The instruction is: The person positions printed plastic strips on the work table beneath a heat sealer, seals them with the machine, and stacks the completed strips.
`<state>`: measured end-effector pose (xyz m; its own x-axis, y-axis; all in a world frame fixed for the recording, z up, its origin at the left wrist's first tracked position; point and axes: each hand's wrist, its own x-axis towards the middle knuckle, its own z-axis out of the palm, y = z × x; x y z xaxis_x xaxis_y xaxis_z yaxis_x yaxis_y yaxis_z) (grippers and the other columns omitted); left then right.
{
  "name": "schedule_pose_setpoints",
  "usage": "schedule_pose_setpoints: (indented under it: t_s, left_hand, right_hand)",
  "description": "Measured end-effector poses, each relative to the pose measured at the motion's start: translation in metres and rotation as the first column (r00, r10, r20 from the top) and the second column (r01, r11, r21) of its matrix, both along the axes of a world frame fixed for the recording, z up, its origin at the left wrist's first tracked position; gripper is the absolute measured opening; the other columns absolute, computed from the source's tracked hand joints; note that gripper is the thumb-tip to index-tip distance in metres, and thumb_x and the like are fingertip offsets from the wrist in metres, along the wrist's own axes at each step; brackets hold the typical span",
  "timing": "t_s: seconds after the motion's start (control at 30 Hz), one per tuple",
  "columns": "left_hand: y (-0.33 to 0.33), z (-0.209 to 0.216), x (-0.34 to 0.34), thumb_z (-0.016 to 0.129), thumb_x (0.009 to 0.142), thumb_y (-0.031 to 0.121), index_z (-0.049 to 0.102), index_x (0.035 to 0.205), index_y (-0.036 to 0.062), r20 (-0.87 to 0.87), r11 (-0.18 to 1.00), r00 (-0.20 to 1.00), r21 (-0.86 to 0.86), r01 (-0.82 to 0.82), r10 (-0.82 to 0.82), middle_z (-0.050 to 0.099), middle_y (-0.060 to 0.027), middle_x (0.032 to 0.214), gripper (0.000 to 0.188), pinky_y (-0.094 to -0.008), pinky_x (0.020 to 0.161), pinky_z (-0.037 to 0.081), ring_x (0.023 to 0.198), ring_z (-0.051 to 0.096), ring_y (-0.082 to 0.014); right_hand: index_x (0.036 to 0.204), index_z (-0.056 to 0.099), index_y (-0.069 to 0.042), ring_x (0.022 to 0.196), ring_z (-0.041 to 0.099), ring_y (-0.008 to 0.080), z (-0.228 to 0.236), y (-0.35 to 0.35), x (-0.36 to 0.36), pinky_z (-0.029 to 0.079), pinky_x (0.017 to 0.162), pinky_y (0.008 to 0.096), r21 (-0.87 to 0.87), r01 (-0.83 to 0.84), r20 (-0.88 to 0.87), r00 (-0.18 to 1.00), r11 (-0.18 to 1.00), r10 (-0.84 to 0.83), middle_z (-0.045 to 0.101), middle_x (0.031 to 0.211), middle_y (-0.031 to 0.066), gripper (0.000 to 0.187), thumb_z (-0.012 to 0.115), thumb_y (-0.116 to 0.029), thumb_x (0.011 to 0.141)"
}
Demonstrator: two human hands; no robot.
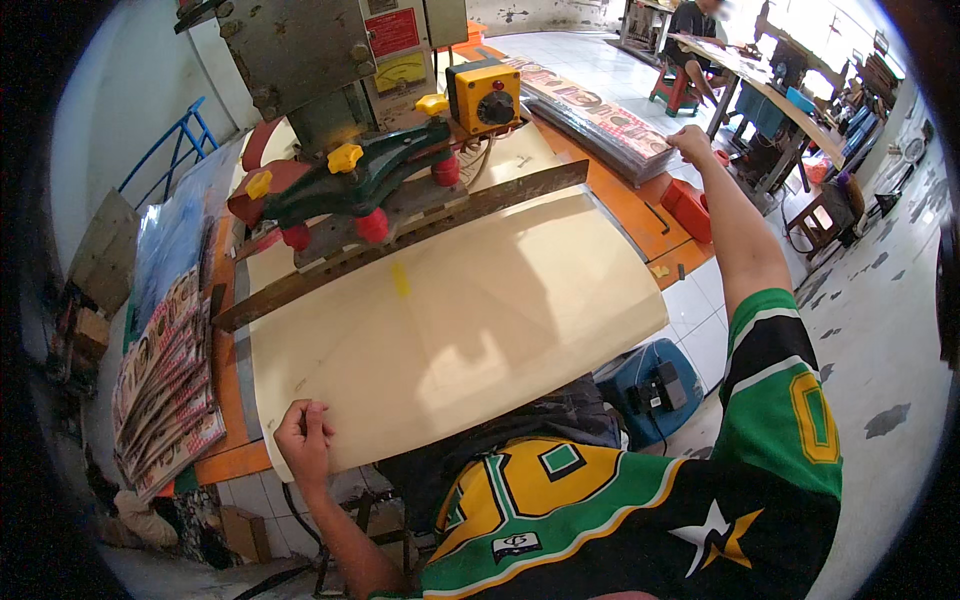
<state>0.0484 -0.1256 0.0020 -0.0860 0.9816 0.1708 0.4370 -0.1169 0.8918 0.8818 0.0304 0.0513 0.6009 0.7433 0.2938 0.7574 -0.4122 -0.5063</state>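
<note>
A cream sheet (470, 330) covers the press bed in front of me, its near edge curving down toward my lap. My left hand (305, 435) rests at the near left corner of this sheet, fingers curled in and nothing visible in them. Stretched out to the far right, my right hand (692, 147) pinches at the near right corner of a stack of printed plastic sheets (610, 122). Over the cream sheet stands a heat-sealing press (370, 185) with a long metal bar (400, 245), yellow knobs and red feet.
Several fanned printed plastic pieces (170, 380) lie on the orange table's left side. A yellow control box (484, 96) sits on the machine. Near the right edge are a red container (687, 210) and a hex key (657, 219). A seated person (690, 45) is at a far table.
</note>
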Motion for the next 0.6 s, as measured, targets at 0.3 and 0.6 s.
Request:
schedule_pose_setpoints:
  t_s: [0.3, 0.6]
  left_hand:
    - [0.002, -0.003, 0.001, 0.062, 0.103, 0.030, 0.068, 0.090, -0.0007, 0.026, 0.999, 0.999, 0.022, 0.026, -0.027, 0.057, 0.0002, 0.060, 0.034, -0.0219, 0.046, 0.036, 0.051, 0.049, -0.0048]
    - [0.009, -0.004, 0.003, 0.062, 0.103, 0.030, 0.068, 0.089, 0.0005, 0.040, 0.998, 0.998, 0.030, 0.052, -0.053, 0.056, 0.0007, 0.060, 0.033, -0.0222, 0.047, 0.035, 0.051, 0.048, -0.0043]
  right_hand:
    - [0.093, 0.075, 0.001, 0.099, 0.072, 0.0365, 0.000, 0.005, 0.021, 0.058, 0.085, 0.0447, -0.116, 0.128, 0.161, 0.981, 0.985, -0.108, 0.074, 0.097, 0.0227, 0.035, 0.067, -0.033, 0.087]
    - [0.101, 0.071, 0.000, 0.092, 0.073, 0.0356, 0.011, 0.028, 0.072, 0.059, 0.080, 0.0440, 0.344, 0.246, -0.426, 0.901, 0.906, -0.083, 0.073, 0.097, 0.0233, 0.026, 0.059, -0.022, 0.093]
